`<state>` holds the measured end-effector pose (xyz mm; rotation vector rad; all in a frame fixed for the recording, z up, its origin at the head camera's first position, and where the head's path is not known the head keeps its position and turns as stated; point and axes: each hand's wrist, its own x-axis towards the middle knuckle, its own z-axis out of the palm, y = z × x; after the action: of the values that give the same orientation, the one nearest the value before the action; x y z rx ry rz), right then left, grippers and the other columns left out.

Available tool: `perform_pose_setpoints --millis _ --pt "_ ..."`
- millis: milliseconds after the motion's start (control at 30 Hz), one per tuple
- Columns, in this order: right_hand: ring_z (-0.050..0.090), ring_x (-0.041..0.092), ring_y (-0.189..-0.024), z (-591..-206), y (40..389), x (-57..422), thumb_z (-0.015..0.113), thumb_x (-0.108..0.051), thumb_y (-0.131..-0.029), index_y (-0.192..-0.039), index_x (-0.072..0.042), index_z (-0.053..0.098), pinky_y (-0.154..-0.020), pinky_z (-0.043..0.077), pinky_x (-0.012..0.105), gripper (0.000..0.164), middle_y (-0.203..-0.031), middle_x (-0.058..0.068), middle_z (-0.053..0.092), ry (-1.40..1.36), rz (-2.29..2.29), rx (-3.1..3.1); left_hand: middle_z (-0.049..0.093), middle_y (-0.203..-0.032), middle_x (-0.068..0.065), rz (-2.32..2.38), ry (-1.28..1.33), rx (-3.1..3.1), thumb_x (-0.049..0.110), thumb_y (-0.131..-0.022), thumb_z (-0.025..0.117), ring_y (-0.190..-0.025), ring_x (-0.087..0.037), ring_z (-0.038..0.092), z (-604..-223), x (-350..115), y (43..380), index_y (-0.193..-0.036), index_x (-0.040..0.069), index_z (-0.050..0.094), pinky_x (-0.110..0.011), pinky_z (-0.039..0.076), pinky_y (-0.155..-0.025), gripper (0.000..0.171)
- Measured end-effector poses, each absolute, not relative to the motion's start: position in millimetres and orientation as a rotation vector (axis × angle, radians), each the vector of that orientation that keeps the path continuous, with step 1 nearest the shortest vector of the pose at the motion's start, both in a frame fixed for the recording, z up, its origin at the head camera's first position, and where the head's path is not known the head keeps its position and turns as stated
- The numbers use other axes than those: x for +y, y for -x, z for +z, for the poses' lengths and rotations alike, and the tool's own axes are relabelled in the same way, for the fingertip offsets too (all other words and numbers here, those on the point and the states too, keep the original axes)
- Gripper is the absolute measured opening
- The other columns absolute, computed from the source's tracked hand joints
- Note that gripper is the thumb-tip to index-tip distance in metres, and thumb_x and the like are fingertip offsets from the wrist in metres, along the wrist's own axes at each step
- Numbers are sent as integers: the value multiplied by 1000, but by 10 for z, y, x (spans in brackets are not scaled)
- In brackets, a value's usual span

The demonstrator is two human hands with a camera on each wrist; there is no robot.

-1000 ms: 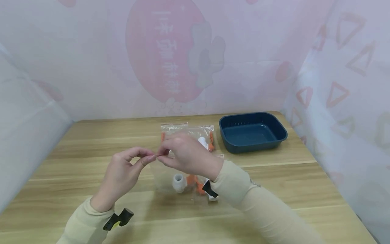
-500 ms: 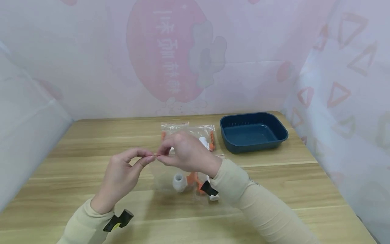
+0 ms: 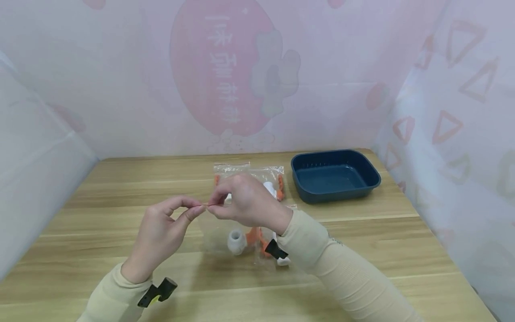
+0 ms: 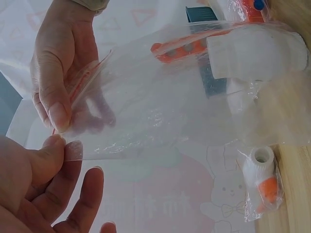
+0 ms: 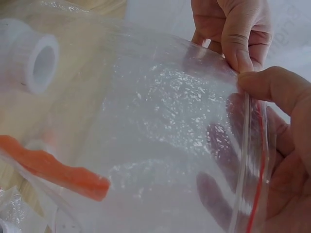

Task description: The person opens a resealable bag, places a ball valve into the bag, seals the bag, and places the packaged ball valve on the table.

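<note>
A clear zip bag with a red line along its seal (image 4: 146, 121) hangs between the two hands. Thumb and forefinger of the left hand (image 3: 158, 228) pinch one end of its top edge. Right beside them the right hand (image 3: 249, 203) pinches the seal between thumb and finger, with its other fingers behind the film in the right wrist view. Low in the bag are a white hollow plastic part (image 5: 19, 56) and an orange strip with a wavy edge (image 5: 58, 172). The fingertips of both hands nearly meet in the head view.
Several more clear zip bags with white and orange parts lie on the wooden table, one at the back (image 3: 263, 172), partly hidden by the right hand. A dark blue plastic basin (image 3: 335, 197) stands at the back right. Printed cloth walls (image 3: 132, 89) enclose the table.
Both hands keep their pinch on the bag's top edge and barely move. The gap between their fingertips widens very slightly. The head view shifts a little.
</note>
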<state>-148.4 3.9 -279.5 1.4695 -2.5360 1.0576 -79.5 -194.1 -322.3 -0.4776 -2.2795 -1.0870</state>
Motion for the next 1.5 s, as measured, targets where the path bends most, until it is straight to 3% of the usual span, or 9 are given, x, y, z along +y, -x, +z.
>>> perform_pose_setpoints --millis 667,1500 --pt "56 -1 -69 -2833 1506 101 76 -7 -84 -75 -17 74 -66 49 18 13 -72 -12 63 -1480 1135 -2486 73 -82 5 -1093 392 -2291 0 -79 82 -79 -8 65 -3208 -1896 777 -83 9 75 -19 42 -87 12" --pt "61 2 -71 -2873 1532 214 79 -12 -82 -76 -18 77 -63 49 19 9 -74 -14 67 -1377 1116 -2524 73 -80 2 -1054 350 -2274 -4 -76 83 -76 -7 64 -3205 -1885 785 -79 7 74 -15 43 -68 13"
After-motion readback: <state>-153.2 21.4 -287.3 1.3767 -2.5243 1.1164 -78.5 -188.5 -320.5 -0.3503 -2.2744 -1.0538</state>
